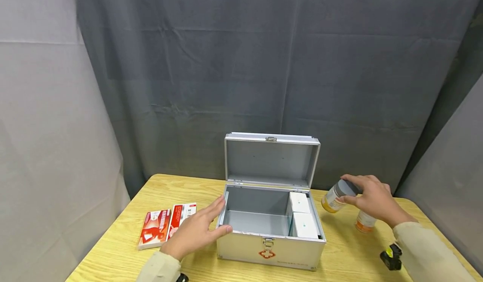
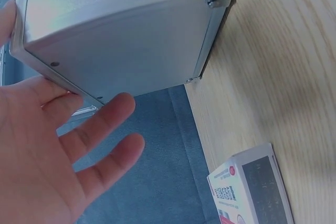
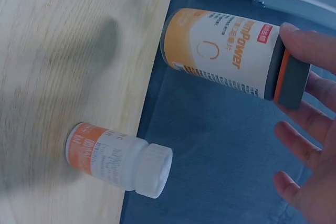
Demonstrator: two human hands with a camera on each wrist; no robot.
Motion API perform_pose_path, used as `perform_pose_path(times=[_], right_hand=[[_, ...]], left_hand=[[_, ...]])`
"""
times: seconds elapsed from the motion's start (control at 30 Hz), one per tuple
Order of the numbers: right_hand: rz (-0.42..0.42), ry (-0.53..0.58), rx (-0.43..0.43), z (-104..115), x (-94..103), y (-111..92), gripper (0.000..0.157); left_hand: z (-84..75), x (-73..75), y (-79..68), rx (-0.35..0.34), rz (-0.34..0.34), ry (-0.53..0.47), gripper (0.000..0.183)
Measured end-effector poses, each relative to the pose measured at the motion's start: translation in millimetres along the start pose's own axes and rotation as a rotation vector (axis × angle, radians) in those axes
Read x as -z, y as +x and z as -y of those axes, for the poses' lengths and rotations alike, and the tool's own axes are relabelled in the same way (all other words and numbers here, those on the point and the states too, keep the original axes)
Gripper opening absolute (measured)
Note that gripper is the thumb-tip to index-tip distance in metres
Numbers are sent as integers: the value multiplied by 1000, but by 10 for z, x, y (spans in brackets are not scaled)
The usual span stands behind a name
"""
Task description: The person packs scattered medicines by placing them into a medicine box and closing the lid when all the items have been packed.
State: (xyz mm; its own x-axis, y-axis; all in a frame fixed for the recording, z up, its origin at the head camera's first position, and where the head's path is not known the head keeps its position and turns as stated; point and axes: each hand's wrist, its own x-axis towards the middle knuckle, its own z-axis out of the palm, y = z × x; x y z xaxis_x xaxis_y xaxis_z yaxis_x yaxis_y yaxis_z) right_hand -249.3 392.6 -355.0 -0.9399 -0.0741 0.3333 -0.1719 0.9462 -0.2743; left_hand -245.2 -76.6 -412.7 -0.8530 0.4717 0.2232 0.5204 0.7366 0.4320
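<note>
An aluminium first-aid case (image 1: 241, 245) stands on the table with its lid (image 1: 272, 160) raised. Two white boxes (image 1: 305, 225) sit upright along its right inner wall. My left hand (image 1: 200, 227) rests at the case's left rim; in the left wrist view its fingers (image 2: 100, 127) are spread beside the side wall. To the right of the case, my right hand (image 1: 371, 198) pinches a pill bottle (image 3: 220, 53) by its dark grey cap, tilted and lifted off the table. A smaller white-capped bottle (image 3: 113, 156) stands below that hand, partly hidden by it in the head view.
Two red and white medicine boxes, one at the left (image 1: 154, 227) and one beside it (image 1: 185, 212), lie left of the case. Behind the wooden table (image 1: 203, 184) hangs a grey curtain (image 1: 196, 84), with paler cloth (image 1: 49, 147) at the side.
</note>
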Motion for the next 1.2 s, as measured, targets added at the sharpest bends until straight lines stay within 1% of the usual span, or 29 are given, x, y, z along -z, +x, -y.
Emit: perform_pose_path(times=[0.17,0.43,0.57,0.7,0.87,1.03,1.2], right_hand=[[-7,-12,17,25,21,-57,65],[-35,-27,46,60,76,-56,63],[-25,-10,52,91,114,-43,65],[-36,3,53,132,151,-55,66],[-51,38,67,192,100,-105,62],[-98,32,100,203,78,-142,60],[-149,30,127,224,137,-134,60]], left_hand=[[-13,-17,33,-15,2,4,79],[-28,-6,57,-2,5,18,80],[-32,14,51,2,-2,23,79],[-39,40,52,-1,-5,26,79],[1,21,-4,9,-5,22,80],[23,-11,-50,13,-15,16,79],[8,-3,-28,12,-19,15,80]])
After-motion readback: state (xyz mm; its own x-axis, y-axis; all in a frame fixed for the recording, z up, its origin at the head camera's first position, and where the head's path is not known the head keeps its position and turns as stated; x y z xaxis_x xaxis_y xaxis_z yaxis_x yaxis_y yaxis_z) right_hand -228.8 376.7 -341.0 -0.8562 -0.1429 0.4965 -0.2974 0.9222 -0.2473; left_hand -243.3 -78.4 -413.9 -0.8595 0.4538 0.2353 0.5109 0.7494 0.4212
